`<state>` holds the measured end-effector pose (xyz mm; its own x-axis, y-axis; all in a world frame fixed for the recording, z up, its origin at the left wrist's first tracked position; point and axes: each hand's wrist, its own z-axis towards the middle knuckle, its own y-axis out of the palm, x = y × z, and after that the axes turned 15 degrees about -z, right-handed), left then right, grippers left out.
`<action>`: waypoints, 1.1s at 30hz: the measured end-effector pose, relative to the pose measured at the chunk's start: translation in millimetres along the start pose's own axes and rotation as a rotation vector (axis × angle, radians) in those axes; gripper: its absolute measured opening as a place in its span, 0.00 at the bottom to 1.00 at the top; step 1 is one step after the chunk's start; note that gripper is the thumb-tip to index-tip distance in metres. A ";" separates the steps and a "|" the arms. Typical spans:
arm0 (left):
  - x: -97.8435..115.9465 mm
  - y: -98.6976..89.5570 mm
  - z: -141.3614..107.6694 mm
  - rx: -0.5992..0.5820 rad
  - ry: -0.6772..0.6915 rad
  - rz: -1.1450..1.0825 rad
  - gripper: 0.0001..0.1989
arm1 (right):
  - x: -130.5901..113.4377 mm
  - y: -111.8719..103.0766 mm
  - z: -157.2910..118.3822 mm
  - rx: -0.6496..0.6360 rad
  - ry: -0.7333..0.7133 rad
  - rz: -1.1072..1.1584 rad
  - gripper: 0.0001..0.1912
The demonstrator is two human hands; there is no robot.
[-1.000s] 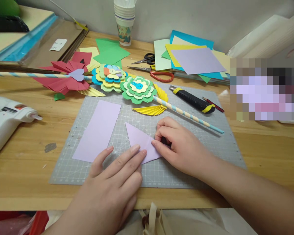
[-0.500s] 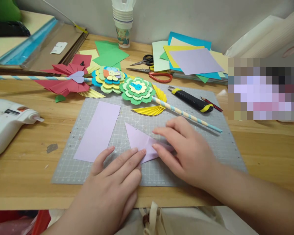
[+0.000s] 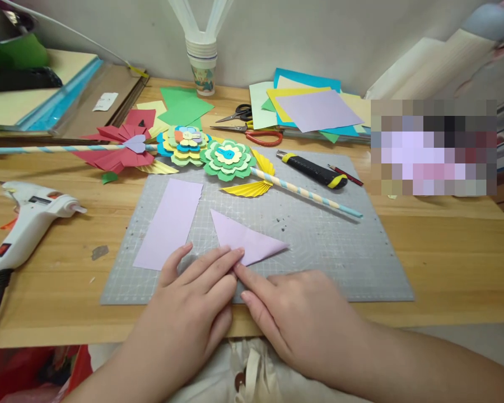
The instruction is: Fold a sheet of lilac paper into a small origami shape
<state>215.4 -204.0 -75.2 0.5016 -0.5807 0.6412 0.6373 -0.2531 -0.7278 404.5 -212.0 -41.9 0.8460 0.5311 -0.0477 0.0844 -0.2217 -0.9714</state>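
A lilac sheet folded into a triangle lies on the grey cutting mat. My left hand rests flat over its near left part, fingers stretched out, covering that portion. Just right of it, my right hand touches the triangle's near edge with the index fingertip. Its thumb is apart from the index finger, the other fingers are bent, and nothing shows in its grasp. Beyond my left hand is a lilac paper strip with one rough, torn-looking end.
Behind lie a striped paper stick with layered paper flowers, a utility knife, scissors and coloured paper. A glue gun lies left. Paper cups stand near the wall. Part of the right side is pixelated.
My right hand has moved from the triangle's right side down and left to its near edge beside my left hand. The left hand keeps its place on the paper. The camera view has shifted slightly.
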 end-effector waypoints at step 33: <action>17.4 12.9 17.2 0.042 0.008 0.215 0.14 | 32.0 22.2 -23.7 0.188 0.234 0.016 0.24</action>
<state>242.5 -204.1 -69.2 0.6239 -0.6241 0.4704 0.5400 -0.0909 -0.8367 445.9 -219.3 -59.4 0.9465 0.3212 -0.0294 -0.0102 -0.0612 -0.9981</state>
